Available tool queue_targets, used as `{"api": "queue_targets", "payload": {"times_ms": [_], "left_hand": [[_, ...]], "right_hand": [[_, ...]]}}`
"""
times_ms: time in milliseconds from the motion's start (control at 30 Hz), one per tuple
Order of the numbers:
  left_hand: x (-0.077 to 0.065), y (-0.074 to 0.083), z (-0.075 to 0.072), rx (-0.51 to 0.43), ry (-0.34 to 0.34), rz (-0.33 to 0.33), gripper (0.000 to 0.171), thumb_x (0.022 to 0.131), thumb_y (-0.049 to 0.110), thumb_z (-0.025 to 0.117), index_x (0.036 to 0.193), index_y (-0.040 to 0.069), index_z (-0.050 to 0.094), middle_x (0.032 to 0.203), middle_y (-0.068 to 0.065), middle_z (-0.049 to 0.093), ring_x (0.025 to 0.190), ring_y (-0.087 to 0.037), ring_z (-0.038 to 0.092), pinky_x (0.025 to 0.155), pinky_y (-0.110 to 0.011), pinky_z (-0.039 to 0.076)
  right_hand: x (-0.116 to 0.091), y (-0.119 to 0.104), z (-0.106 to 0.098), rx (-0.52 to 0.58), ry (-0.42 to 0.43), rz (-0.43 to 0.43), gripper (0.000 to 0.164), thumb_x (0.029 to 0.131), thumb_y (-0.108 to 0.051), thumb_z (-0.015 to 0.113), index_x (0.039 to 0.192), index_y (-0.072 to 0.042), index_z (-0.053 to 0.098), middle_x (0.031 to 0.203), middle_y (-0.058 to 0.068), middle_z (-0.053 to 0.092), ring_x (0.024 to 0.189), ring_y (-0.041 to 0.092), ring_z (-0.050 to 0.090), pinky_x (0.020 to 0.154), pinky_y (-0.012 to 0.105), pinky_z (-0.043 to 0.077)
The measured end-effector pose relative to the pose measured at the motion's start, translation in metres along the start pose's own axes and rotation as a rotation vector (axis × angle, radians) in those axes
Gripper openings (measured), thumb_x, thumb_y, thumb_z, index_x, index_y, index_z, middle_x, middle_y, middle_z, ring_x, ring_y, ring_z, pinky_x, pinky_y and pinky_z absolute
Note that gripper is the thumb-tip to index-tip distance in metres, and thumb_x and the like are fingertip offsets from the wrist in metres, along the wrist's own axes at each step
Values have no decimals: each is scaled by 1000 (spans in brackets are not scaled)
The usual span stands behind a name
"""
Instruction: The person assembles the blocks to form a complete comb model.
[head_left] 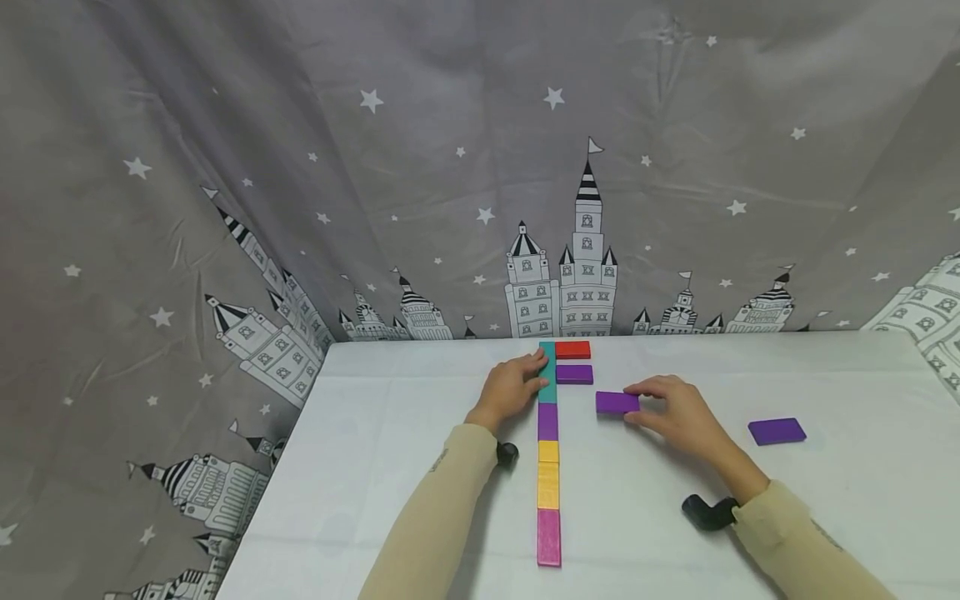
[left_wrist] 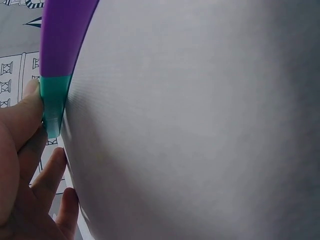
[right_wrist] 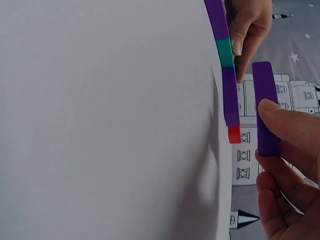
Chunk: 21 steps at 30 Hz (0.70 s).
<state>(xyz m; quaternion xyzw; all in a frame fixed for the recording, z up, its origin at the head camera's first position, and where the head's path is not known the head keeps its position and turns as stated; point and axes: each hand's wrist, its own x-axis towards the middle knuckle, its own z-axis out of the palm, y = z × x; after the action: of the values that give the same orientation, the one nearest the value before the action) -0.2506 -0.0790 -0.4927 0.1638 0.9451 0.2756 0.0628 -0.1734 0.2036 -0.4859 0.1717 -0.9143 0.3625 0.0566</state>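
Note:
My right hand pinches a purple block between thumb and fingers, right of a column of blocks. In the right wrist view the held purple block is apart from the others. My left hand touches the left side of the teal block at the column's far end, thumb and fingertips spread along it. Below the teal lie a purple block, yellow blocks and a pink block. To the teal's right lie a red block and another purple block, with a gap between them.
Another purple block lies alone on the right of the white table. A grey curtain printed with castles and stars hangs behind the table's far edge and along its left side. Black wrist cameras sit at both cuffs.

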Motion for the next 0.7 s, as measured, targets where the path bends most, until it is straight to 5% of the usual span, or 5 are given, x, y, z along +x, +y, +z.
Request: {"api": "queue_targets", "payload": {"times_ms": [700], "left_hand": [[0,0,1,-3,8,4,51,97,29,68,145,18,55,152,11,45,143,-18,41,120,-42,31]], "right_hand": [[25,-16,26,6,-72,38,36,80,-13,84,113,-1,74,110,16,73,108,38,63,95,56,51]]}}
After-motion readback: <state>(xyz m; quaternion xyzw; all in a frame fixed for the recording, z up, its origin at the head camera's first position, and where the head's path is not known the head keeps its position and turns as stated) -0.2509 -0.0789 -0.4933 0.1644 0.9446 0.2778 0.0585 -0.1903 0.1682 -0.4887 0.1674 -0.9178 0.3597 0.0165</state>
